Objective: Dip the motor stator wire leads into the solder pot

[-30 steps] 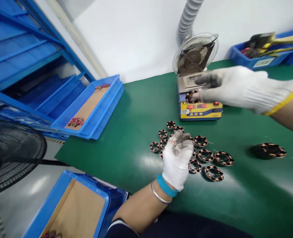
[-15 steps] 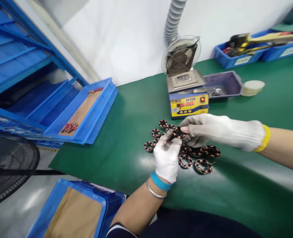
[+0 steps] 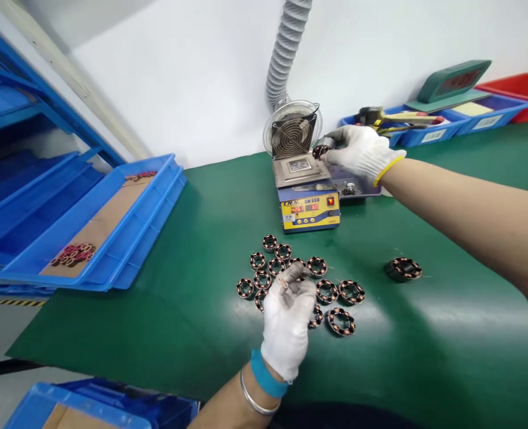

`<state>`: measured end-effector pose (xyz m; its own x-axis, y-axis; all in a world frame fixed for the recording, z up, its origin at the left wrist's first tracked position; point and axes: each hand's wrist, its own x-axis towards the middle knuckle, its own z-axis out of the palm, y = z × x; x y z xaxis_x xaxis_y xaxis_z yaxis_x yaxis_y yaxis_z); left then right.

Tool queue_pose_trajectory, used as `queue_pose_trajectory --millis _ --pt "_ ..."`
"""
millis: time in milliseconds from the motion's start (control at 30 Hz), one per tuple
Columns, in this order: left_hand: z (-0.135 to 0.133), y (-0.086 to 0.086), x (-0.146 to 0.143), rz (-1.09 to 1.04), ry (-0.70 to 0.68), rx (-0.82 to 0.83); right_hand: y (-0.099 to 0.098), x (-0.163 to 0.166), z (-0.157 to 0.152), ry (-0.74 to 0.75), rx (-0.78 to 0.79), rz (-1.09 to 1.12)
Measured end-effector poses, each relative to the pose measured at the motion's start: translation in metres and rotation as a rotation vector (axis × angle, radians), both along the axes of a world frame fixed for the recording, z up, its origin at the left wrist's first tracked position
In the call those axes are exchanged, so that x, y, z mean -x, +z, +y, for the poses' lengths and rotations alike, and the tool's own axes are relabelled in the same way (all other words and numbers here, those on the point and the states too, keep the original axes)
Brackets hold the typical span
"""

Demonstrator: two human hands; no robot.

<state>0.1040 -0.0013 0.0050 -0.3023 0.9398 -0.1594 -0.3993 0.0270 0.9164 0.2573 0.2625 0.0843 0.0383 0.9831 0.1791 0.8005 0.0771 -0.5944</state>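
Observation:
My right hand (image 3: 353, 149), in a white glove with bare fingertips showing, grips a copper-wound stator ring (image 3: 322, 149) tilted beside the solder pot (image 3: 311, 208). A shiny square of metal (image 3: 300, 166) fills the pot's top opening. My left hand (image 3: 289, 310), also gloved, hovers low over a cluster of similar stators (image 3: 262, 279), its fingers loosely curled and apart with nothing visible held. Its fingertips lie next to one stator (image 3: 297, 262); whether they touch it is hidden. Another stator (image 3: 404, 269) sits by itself to the right.
Behind the pot stand a round fan (image 3: 293, 134) and a grey hose (image 3: 286, 53). A purple bin (image 3: 357, 187) adjoins the pot. Blue trays (image 3: 148, 220) with red-and-copper parts lie left, on the green table (image 3: 201, 333). Blue boxes (image 3: 434, 137) and a red bin (image 3: 521, 89) line the wall.
My right hand has lifted a stator away from the cluster, up and back beside the pot. My left hand has parted from it and stays over the cluster. The view has shifted right.

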Motion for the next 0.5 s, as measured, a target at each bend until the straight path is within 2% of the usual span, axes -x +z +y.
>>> queue_pose_trajectory --millis 233,500 --pt "-0.001 0.004 0.002 -0.06 -0.014 0.044 -0.006 0.014 0.017 0.03 0.068 -0.046" --pt "0.001 0.008 0.004 -0.052 -0.085 0.064 -0.012 0.016 0.021 0.044 0.11 -0.103"
